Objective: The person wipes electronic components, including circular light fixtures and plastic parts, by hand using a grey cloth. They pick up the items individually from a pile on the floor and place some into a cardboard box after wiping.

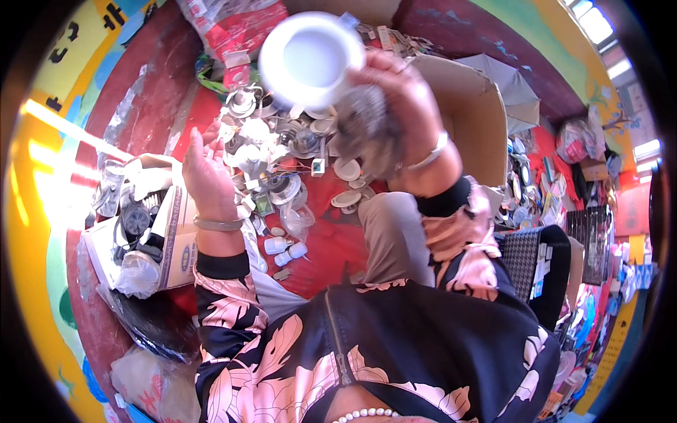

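Raised at the upper middle, my right hand (405, 92) grips the edge of a round white fixture with a broad rim (273, 60), like a downlight. Below it, against the same palm, is a grey, rough-looking bundle (367, 130), perhaps a rag; motion blur hides its kind. My left hand (209, 173) is held up to the left, fingers apart, with nothing in it. Just beyond it lies a heap of round lamp fittings (257, 137), white and metallic, mixed with wires and small parts.
An open cardboard box (462, 106) stands on the right. On the left, another box (176, 236) holds dark parts and plastic wrap. Small white bottles (276, 245) lie on the red floor covering (321, 261). Piles of goods (525, 176) line the right side.
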Available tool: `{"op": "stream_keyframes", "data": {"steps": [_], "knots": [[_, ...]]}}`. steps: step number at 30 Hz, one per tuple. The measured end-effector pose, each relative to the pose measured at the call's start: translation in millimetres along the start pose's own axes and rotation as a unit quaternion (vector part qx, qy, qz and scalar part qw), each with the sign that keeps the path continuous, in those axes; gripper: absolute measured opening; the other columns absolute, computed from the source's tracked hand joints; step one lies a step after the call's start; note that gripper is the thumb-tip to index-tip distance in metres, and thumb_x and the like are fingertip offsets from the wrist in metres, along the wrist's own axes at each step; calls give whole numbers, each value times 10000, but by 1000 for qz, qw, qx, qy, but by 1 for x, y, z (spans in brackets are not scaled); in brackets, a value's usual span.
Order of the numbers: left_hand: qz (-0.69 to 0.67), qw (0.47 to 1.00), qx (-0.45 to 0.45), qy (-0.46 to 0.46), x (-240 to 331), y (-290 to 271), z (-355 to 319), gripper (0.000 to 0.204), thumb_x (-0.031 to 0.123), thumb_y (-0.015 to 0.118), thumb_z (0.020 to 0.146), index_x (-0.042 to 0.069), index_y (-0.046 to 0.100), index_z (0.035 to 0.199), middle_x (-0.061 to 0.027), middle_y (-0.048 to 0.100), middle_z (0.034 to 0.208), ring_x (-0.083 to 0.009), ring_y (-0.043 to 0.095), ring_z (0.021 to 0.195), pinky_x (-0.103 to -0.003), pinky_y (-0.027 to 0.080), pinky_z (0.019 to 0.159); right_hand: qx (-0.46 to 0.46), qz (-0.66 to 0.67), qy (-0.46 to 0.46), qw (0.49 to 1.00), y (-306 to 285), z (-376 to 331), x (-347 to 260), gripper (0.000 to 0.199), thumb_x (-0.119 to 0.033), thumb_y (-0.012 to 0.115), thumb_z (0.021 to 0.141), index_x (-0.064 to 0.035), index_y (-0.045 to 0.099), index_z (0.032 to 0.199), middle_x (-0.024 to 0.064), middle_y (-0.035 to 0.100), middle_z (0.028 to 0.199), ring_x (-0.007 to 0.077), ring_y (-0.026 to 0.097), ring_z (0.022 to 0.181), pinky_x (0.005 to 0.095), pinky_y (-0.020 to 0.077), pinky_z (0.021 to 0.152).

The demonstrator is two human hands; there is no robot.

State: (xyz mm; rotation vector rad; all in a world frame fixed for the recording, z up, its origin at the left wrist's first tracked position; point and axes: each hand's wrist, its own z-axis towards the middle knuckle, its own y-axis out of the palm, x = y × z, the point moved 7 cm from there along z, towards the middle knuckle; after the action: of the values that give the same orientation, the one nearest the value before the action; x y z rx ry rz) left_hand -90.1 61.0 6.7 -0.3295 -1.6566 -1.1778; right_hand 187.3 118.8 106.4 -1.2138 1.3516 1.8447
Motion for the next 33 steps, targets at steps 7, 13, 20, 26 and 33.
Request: {"op": "stream_keyframes", "data": {"steps": [7, 13, 20, 26, 33], "knots": [[-91, 988, -25, -124, -28, -6, -2, 233, 256, 552, 922, 80, 549, 769, -164, 635, 1018, -212, 565, 1024, -343, 394, 917, 50, -83, -149, 984, -60, -21, -149, 124, -102, 538, 880, -33, 591, 968, 54, 644, 828, 117, 623, 678, 235, 515, 593], [-58, 981, -54, -176, -52, 4, 0, 241, 241, 545, 922, 67, 593, 762, -144, 649, 962, -216, 584, 972, -326, 418, 855, 142, -148, -129, 970, -217, -4, -154, 120, -86, 589, 870, 2, 611, 949, 57, 652, 819, 128, 643, 678, 249, 543, 608], [2, 972, -47, -229, -79, 4, -1, 228, 220, 554, 920, 72, 583, 749, -142, 655, 948, -225, 596, 975, -340, 435, 860, 296, -178, -16, 938, -383, -15, -62, 121, -104, 659, 828, -10, 636, 901, 29, 634, 744, 94, 604, 636, 226, 485, 577], [50, 969, -1, -241, -90, -13, 7, 249, 216, 572, 910, 38, 563, 735, -177, 638, 950, -247, 591, 969, -339, 447, 844, 420, -225, 76, 876, -516, -14, 29, 131, -80, 654, 804, 5, 650, 903, 49, 641, 774, 132, 605, 656, 263, 486, 600], [82, 963, -8, -255, -112, -6, 15, 182, 192, 551, 931, 11, 559, 948, -162, 638, 928, -213, 596, 899, -337, 462, 826, 489, -224, 114, 835, -625, -19, 128, 132, -51, 601, 829, -5, 644, 945, 45, 644, 825, 149, 613, 717, 269, 498, 654]]}}
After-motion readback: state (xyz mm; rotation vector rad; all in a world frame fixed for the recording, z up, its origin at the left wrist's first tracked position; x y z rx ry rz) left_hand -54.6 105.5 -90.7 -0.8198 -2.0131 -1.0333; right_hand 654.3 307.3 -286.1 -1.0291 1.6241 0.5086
